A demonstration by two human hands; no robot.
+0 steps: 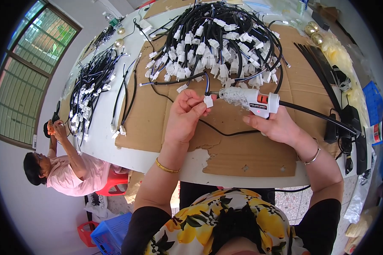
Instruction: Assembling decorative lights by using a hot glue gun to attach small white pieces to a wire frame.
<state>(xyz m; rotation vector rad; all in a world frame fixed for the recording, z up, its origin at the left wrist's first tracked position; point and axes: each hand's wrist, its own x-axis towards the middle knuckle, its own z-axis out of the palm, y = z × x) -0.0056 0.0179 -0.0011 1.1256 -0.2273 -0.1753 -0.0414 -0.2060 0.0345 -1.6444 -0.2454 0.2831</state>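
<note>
Between the thumb and fingers of my left hand (185,114) is a small white connector (208,101) on the end of a black cable. My right hand (276,125) is wrapped round a white hot glue gun (244,98) with an orange window and a lit red light. A black glue stick (310,111) runs out of its back end. The gun's nozzle (215,92) points left at the wire end of the connector; whether they touch I cannot tell. Just beyond my hands lies a big heap of black cables (219,46) with white connectors.
Brown cardboard (251,159) covers the table under my hands. A second cable pile (91,85) lies to the left, near a seated co-worker (78,170) in pink. Long black glue sticks (317,72) and black power adapters (349,117) lie at the right. Blue crates (112,233) stand below.
</note>
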